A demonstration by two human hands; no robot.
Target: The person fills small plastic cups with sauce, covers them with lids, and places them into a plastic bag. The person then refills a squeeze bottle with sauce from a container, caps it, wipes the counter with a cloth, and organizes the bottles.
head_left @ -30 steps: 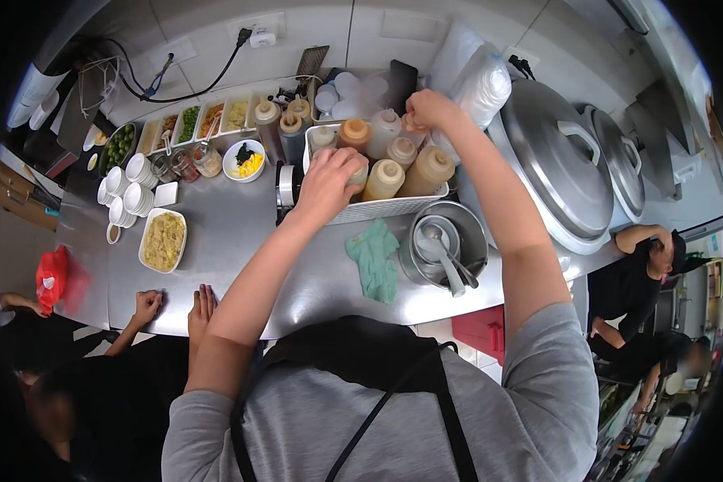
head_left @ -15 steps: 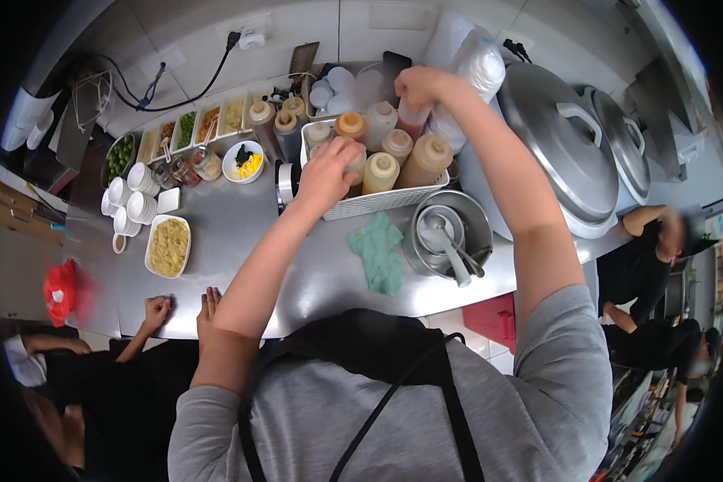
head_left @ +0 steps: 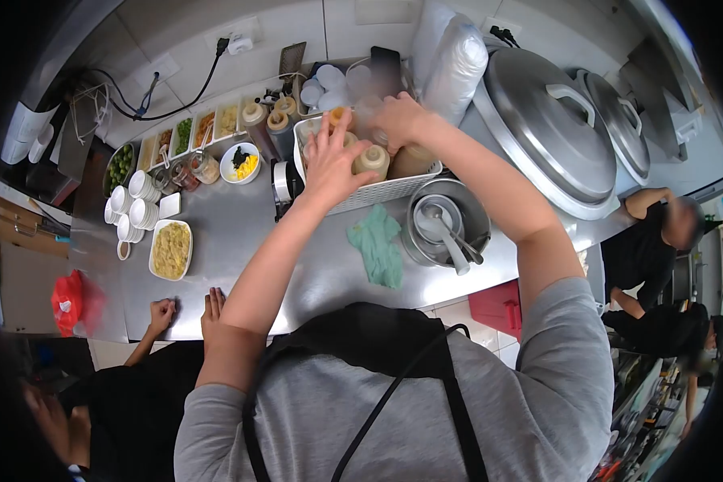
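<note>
A white basket [head_left: 353, 198] holds several squeeze bottles. My left hand [head_left: 331, 165] lies over it with fingers spread across the bottle tops, its thumb against a pale bottle [head_left: 372, 163]. An orange-topped bottle [head_left: 341, 117] stands behind its fingertips. At the basket's back right, my right hand [head_left: 403, 120] points down with its fingers closed; what they grip is hidden. A brownish bottle [head_left: 414, 161] is below that hand, partly covered by it. Dark-filled bottles [head_left: 279, 132] stand left of the basket.
Right of the basket are a metal pot [head_left: 414, 241] with utensils and a large lidded pot [head_left: 538, 120]. A green cloth [head_left: 376, 245] lies in front. Food bowls, stacked white cups [head_left: 143, 213] and ingredient trays are left. Another person's hands [head_left: 214, 304] rest at the counter edge.
My right hand has come down and left, towards the basket; the pinkish bottle under it is now hidden. My left hand's fingers have spread over the bottles. The view has shifted slightly.
</note>
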